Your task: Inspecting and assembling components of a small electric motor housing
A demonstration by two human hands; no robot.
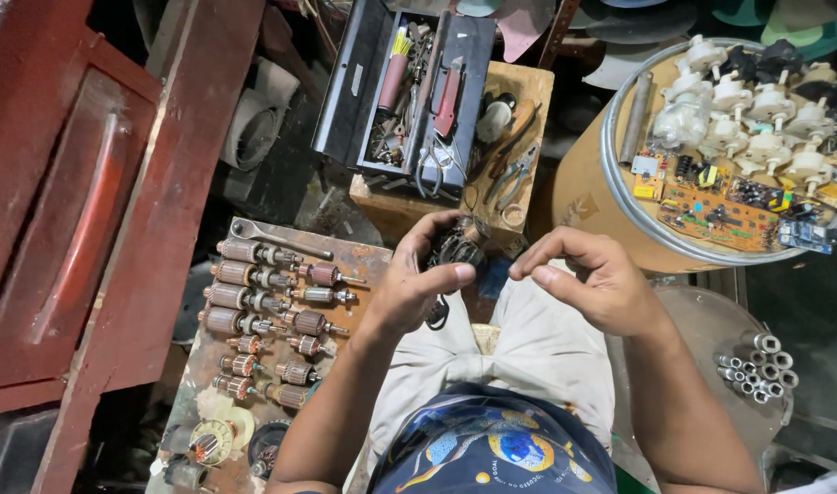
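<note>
Left hand (416, 284) is wrapped around a dark motor armature (459, 245) above the lap; right hand (590, 279) hovers beside it, fingers loosely curled, empty. Looks heavy and rigid with delicate copper windings; best gripped round the iron core

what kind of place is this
Most likely a small electric motor repair workshop: rows of copper-wound armatures lie on a board, an open toolbox sits ahead, and circuit boards rest on a drum. The left hand holds a motor part.
</note>
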